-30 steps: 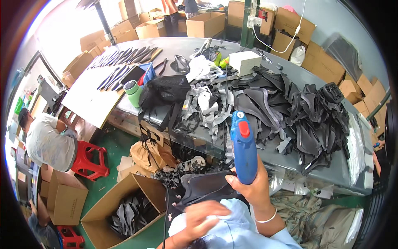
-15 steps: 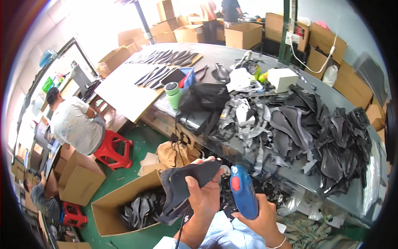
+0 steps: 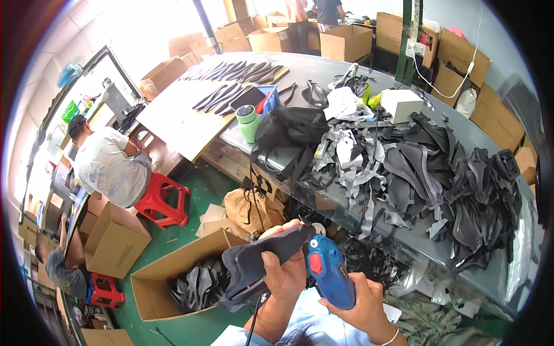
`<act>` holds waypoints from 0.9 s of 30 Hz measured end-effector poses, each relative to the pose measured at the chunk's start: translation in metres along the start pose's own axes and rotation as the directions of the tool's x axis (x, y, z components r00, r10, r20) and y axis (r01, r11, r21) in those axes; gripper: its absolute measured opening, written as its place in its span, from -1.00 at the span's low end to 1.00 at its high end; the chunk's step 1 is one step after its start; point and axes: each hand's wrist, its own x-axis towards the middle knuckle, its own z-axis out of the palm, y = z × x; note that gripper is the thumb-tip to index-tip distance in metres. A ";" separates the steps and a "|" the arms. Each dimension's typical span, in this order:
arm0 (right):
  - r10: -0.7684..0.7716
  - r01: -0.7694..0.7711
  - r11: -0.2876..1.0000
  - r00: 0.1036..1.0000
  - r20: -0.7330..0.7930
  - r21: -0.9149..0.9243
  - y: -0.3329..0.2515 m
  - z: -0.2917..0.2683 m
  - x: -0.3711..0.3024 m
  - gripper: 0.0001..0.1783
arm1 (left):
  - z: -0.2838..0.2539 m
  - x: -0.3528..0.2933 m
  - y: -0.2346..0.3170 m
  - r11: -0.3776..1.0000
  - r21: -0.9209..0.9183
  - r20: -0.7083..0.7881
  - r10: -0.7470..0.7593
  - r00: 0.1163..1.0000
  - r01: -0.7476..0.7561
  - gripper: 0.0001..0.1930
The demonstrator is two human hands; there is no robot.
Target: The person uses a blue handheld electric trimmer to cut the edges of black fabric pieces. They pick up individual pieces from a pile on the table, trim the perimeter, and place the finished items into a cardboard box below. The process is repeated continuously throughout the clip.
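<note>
counts: one blue plastic glue gun with a red trigger [image 3: 330, 271], one dark grey padded saddle-shaped cover [image 3: 262, 259] in hand. two hands on them. one green insulated cup [image 3: 249, 122], one black mesh bag [image 3: 291, 127], one white box-shaped unit [image 3: 401, 105] on the grey worktable [image 3: 461, 135]. two red plastic stools [image 3: 164, 199] [image 3: 105, 290]. one open cardboard carton of dark pieces [image 3: 173, 277] on the floor. dark strap pieces on the table: too many and too tangled to count.
</note>
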 end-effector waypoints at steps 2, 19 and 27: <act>-0.009 0.009 1.000 1.000 -0.003 -0.011 0.002 0.000 -0.001 -0.40 | -0.004 -0.001 0.006 0.997 0.031 -0.004 -0.065 0.998 0.065 -0.53; -0.107 0.111 0.976 0.994 0.033 -0.189 0.022 -0.010 -0.011 -0.41 | -0.002 0.015 0.045 0.946 0.213 -0.038 -0.242 0.970 0.245 -0.67; -0.125 0.131 0.963 0.991 0.039 -0.234 0.018 -0.013 -0.007 -0.47 | 0.003 0.012 0.043 0.877 0.383 -0.058 -0.292 0.955 0.291 -0.68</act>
